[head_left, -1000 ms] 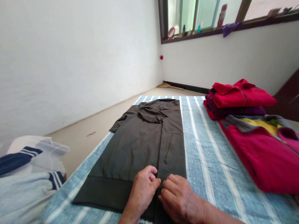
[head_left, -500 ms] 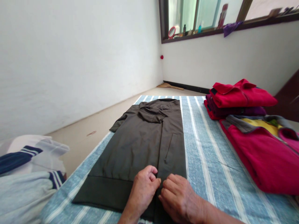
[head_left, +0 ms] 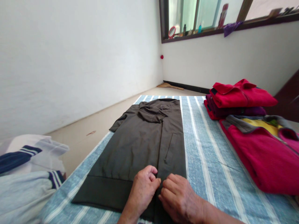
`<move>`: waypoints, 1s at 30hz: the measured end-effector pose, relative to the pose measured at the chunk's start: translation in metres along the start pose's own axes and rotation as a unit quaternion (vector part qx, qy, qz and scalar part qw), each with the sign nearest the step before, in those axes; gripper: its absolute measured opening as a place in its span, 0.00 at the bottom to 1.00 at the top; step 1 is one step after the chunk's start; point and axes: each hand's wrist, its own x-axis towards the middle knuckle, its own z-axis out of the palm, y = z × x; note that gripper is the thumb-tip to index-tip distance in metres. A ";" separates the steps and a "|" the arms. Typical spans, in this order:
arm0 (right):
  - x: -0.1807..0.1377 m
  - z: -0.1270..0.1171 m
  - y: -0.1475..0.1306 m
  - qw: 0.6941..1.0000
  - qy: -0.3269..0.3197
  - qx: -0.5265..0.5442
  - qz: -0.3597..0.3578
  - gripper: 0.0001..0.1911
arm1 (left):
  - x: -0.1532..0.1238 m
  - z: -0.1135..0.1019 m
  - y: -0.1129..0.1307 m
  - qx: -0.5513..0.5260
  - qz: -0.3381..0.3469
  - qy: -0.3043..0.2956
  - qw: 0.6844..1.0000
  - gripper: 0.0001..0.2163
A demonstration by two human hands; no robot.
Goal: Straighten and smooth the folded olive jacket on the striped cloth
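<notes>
A dark olive jacket point(head_left: 130, 146) lies on a blue-and-white striped cloth point(head_left: 201, 140), its hem toward me and its collar end bunched at the far side. Down its front runs a seam, with a slanted zipped pocket to the right. My left hand point(head_left: 143, 188) is closed, thumb and fingertips pinching the jacket's front edge near the hem. Close beside it on the right, my right hand point(head_left: 179, 197) has its fingers curled down onto the same edge. The fingertips of my right hand are mostly hidden.
Folded red and purple garments point(head_left: 243, 96) are stacked at the far right, with a magenta garment point(head_left: 263, 158) with a grey collar nearer. Pale clothes point(head_left: 28, 180) with navy striped cuffs lie at left. Behind are a white wall point(head_left: 81, 56) and a window ledge point(head_left: 210, 32) holding small items.
</notes>
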 end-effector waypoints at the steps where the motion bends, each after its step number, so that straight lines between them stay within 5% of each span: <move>1: 0.000 0.000 0.000 1.000 0.000 0.000 0.000 0.10 | 0.000 0.000 0.000 0.002 -0.001 -0.001 1.000 0.05; 30: 0.000 0.001 0.001 1.000 0.005 0.007 0.005 0.09 | 0.000 -0.001 0.003 0.003 -0.004 -0.006 1.000 0.05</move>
